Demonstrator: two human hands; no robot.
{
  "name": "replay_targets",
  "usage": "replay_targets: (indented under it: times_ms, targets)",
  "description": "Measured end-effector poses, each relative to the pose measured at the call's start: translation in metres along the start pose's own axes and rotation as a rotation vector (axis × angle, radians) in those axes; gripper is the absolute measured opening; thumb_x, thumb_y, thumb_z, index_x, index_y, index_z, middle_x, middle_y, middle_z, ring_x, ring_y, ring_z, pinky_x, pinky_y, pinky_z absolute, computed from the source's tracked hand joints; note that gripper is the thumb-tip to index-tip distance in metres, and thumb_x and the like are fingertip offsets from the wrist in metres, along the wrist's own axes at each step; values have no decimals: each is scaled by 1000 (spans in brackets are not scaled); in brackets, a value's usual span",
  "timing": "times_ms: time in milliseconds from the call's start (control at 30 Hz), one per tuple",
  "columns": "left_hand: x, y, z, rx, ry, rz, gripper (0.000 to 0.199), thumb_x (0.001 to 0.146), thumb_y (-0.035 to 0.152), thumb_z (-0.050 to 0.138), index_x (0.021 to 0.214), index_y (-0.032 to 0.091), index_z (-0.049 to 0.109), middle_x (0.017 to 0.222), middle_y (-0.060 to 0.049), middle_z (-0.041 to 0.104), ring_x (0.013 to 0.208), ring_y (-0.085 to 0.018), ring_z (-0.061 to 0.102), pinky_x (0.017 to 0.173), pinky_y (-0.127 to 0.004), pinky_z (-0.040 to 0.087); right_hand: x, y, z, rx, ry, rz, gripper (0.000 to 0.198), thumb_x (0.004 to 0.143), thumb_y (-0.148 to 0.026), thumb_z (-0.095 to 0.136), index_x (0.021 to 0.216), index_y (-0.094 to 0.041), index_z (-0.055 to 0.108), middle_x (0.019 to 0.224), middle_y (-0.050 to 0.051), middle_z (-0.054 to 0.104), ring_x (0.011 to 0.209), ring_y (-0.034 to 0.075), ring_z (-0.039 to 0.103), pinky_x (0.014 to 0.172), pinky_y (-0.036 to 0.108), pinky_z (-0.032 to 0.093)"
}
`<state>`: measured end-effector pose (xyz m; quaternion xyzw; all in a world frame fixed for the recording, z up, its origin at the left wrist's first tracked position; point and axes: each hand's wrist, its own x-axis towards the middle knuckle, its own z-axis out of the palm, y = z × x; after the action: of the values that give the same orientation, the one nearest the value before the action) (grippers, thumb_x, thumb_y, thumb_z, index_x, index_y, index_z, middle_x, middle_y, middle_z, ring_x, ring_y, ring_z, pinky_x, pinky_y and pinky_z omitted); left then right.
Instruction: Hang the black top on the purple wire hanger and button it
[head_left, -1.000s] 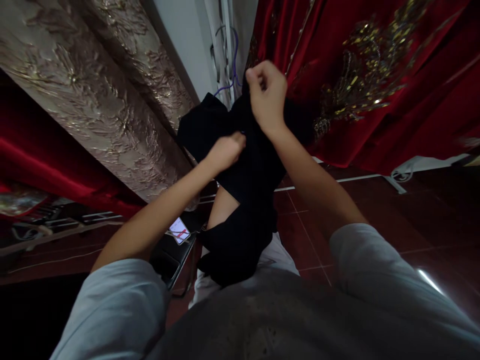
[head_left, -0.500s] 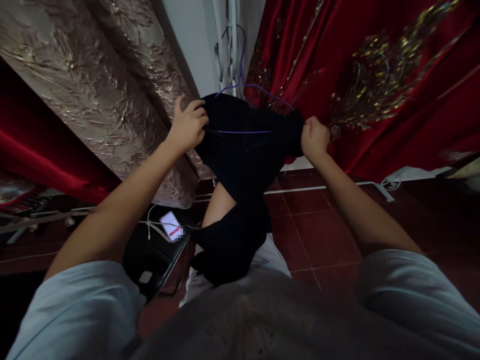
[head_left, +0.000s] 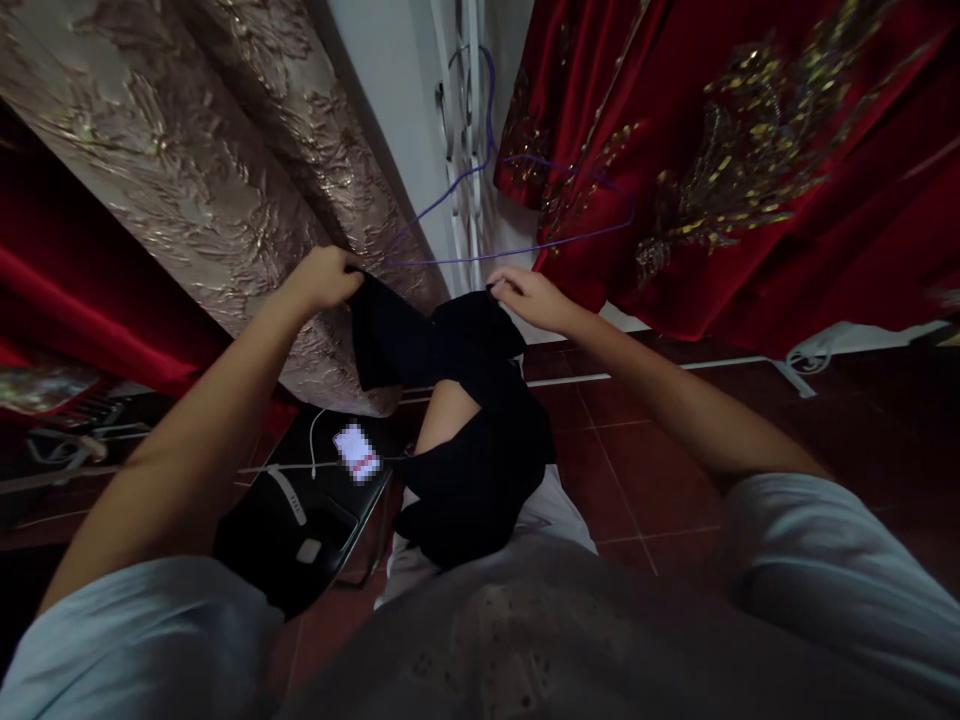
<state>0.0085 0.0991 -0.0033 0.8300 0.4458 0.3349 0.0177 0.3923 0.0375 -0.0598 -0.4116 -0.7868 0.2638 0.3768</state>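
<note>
A black garment (head_left: 480, 470) lies across my lap, its upper part raised between my two hands. My left hand (head_left: 328, 278) is closed on one upper corner of it. With thumb and fingers pinched, my right hand (head_left: 529, 297) grips another part of its upper edge, closer to the middle. Just beyond the cloth hangs a thin purple hanger (head_left: 491, 253), bare of the garment, its hook up by the white metal rack (head_left: 470, 130). The garment's exact kind cannot be made out from its folds.
Red satin cloth with gold sequins (head_left: 712, 180) hangs at the right, textured beige curtain-like fabric (head_left: 202, 180) at the left. A black chair seat or low table (head_left: 262, 540) beside my left leg bears a lit phone (head_left: 358, 453) and white cables. Dark red tiles (head_left: 622, 480) cover the floor.
The garment has come off the purple hanger, which now hangs bare. Both hands have moved down toward me; the left also went left, and the right moved inward.
</note>
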Motion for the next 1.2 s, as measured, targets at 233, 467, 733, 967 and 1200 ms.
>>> replay_targets:
  times_ms: [233,467,733,967,1200]
  targets:
    - [-2,93,6,-337,-173,-86,17,81,32,80,71,20,73,64,-2,64,66,-21,67,67,-33,57,19,-58,57,295,-210,-146,46,65,-37,93,104,-22,73,100,5,70,98,25,64,95,42,54]
    - [-4,146,19,-633,-323,33,41,74,47,90,99,17,75,91,-7,74,84,-24,71,75,-32,60,23,-80,31,647,78,153,21,83,-32,73,76,-19,58,72,0,58,69,16,58,62,30,49]
    - [-28,99,55,-21,-837,95,31,75,34,79,99,15,74,90,-7,76,85,-25,71,81,-31,55,39,-78,-63,488,731,-195,56,75,-56,79,66,-27,32,67,-2,32,71,17,32,67,29,40]
    - [-23,23,18,81,-398,-22,36,80,27,51,103,12,75,103,-12,75,101,-30,70,99,-40,52,57,-32,-46,236,536,-65,54,85,-83,49,97,-33,65,106,4,69,118,24,52,102,37,44]
    - [-46,-3,8,-129,-367,-317,14,69,22,59,58,20,52,57,-4,47,75,-29,62,84,-44,51,66,34,14,266,238,307,48,92,-65,55,95,-19,67,96,11,69,115,33,64,99,49,54]
